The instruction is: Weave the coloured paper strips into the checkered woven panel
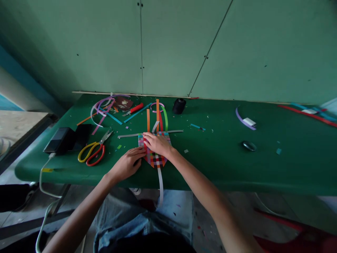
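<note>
On green table [210,161] | woven piece [158,160] partly covered by right hand [159,144], left side touched by left hand [129,161] | taper aimed bodyward | grips can't be told

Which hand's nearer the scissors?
Left. The left hand is at the woven piece's left edge, right of the scissors and apart from them; the right hand lies on the piece, farther right.

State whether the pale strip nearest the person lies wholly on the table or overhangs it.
Overhangs: the pale strip crosses the table edge, showing against jeans.
</note>
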### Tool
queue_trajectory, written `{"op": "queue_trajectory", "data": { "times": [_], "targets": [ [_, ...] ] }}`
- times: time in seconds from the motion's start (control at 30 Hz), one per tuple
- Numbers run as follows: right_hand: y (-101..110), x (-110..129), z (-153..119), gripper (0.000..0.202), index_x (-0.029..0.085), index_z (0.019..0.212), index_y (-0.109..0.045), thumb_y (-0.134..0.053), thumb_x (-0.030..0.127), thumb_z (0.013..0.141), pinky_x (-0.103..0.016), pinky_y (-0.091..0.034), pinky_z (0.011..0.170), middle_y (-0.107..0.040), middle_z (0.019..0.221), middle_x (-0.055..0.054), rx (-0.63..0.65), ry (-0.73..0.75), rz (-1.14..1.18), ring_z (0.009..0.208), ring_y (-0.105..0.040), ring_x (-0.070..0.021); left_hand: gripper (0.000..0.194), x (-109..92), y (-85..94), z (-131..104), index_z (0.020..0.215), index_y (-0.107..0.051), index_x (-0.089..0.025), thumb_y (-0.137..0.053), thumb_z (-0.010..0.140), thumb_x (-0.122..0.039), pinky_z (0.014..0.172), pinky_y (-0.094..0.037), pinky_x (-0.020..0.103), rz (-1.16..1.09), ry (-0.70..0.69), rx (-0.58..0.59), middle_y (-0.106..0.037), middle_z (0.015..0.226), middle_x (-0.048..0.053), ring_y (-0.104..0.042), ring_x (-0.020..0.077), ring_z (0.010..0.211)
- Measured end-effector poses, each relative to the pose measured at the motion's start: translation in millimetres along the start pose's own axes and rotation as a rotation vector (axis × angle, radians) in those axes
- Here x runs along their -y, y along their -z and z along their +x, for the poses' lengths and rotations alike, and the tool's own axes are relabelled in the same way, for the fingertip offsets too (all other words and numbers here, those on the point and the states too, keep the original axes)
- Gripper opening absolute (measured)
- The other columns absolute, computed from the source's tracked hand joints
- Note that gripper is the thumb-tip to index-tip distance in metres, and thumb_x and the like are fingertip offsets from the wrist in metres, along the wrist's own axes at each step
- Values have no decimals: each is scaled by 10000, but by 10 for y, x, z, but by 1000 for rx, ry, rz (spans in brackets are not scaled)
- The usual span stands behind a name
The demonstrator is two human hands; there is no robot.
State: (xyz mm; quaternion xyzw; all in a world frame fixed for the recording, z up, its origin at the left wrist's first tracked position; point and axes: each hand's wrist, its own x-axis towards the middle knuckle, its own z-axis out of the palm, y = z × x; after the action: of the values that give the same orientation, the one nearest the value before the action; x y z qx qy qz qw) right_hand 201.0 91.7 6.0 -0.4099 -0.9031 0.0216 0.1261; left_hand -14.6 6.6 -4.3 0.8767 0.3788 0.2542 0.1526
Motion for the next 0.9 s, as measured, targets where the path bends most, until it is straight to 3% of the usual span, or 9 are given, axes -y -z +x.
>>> {"op": "queue_trajectory", "data": {
  "times": [0.4, 0.57, 0.73, 0.9],
  "targets": [
    [50, 34, -8, 429, 146, 1445, -592, -420, 343, 1105, -369, -568, 825, -568, 1555, -136, 37, 1, -40, 1095, -738, -277, 482, 21, 66, 57, 1404, -629, -216, -506, 957, -84, 1167, -459, 573, 73, -47, 57, -666, 1417, 111, -519, 320, 1417],
    [58, -6, -1, 443, 144, 1459, -578, -358, 321, 1118, -378, -577, 808, -578, 1546, -127, 43, 17, -38, 1051, -748, -271, 533, 100, 28, 165, 1396, -620, -226, -478, 926, -19, 1154, -468, 539, 26, -25, -12, -670, 1400, 97, -542, 284, 1387],
    [31, -36, -3, 449, 163, 1490, -558, -346, 277, 1111, -378, -582, 840, -558, 1567, -123, 52, 5, -2, 1090, -740, -267, 423, 168, -43, 196, 1268, -701, -238, -523, 935, -46, 1130, -483, 535, 22, -19, -51, -711, 1317, 87, -578, 283, 1343],
    [16, -67, -10, 464, 176, 1526, -526, -384, 258, 1092, -357, -581, 831, -529, 1595, -118, 71, 1, 41, 1095, -740, -256, 554, 144, -2, 186, 1426, -608, -247, -487, 932, -28, 1122, -505, 499, -25, 45, -129, -666, 1382, 105, -596, 270, 1328]
  ]
}}
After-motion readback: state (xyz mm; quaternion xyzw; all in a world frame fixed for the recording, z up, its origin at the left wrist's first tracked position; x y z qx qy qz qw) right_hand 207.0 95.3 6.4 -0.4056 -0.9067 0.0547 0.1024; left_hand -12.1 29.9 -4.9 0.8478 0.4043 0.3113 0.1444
